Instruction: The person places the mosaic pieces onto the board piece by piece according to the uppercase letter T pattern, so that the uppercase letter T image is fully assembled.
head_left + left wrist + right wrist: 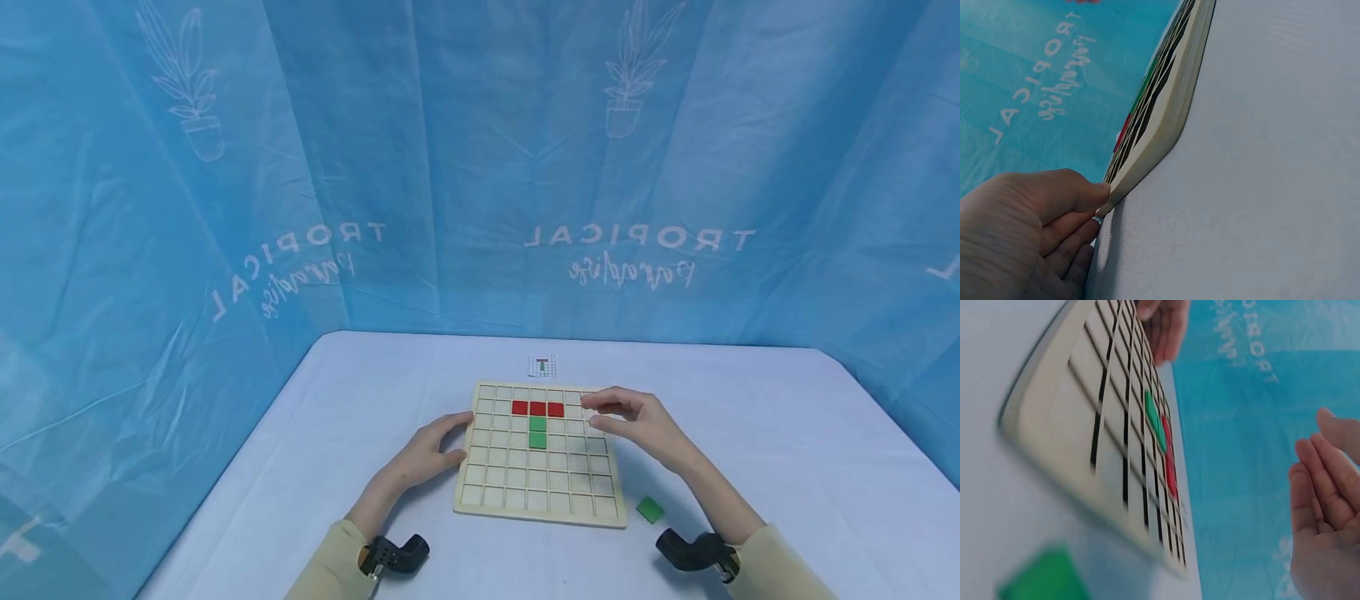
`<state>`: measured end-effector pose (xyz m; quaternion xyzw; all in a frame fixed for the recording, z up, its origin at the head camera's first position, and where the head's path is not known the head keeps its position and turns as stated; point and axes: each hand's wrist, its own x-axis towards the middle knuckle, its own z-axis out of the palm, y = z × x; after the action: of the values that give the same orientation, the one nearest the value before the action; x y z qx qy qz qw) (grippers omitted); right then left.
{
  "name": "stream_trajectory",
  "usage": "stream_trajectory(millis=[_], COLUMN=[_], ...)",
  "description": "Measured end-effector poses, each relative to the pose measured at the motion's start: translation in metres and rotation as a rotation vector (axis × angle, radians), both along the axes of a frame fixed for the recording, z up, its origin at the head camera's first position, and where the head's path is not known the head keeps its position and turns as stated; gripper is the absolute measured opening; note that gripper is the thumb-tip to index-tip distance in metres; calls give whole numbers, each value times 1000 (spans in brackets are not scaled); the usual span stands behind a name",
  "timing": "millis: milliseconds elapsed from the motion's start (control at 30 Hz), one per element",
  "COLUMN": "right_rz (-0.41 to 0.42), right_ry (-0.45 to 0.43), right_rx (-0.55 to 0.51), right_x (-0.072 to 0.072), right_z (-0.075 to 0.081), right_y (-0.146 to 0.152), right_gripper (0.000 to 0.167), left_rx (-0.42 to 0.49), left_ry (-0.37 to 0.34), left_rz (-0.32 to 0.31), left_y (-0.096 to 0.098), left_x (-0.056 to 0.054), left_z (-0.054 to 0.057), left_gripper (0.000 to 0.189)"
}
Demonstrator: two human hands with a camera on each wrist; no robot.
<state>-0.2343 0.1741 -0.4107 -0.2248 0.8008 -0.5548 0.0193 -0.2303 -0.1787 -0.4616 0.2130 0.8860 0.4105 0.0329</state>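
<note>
A square wooden grid board (558,460) lies on the table. Three red tiles (537,408) form a row in its upper part, and two green tiles (537,432) run down from the middle one. My left hand (426,452) touches the board's left edge with thumb and fingertips, the fingers loosely bent. Above the board's upper right edge hovers my right hand (633,421), thumb and fingers apart with nothing between them. A loose green tile (650,509) rests on the cloth beside the board's lower right corner, blurred in the right wrist view.
Behind the board lies a small printed card (542,365) showing a red and green T on a grid. White cloth (390,367) covers the table. Blue curtains (480,167) with plant prints and lettering hang behind and at both sides.
</note>
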Motion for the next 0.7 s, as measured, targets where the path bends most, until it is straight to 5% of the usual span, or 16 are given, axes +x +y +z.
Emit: stream_trajectory(millis=[367, 700], right_rz=[-91, 253], right_ry=[-90, -378], right_rx=[79, 32], right_x=[20, 34], right_z=[-8, -21], right_y=[59, 93], right_gripper=[45, 40], left_rx=[8, 2], left_ry=[13, 6], left_rz=[-3, -2], left_y=[-1, 0], left_x=[1, 1], left_z=[0, 0], left_gripper=[57, 57])
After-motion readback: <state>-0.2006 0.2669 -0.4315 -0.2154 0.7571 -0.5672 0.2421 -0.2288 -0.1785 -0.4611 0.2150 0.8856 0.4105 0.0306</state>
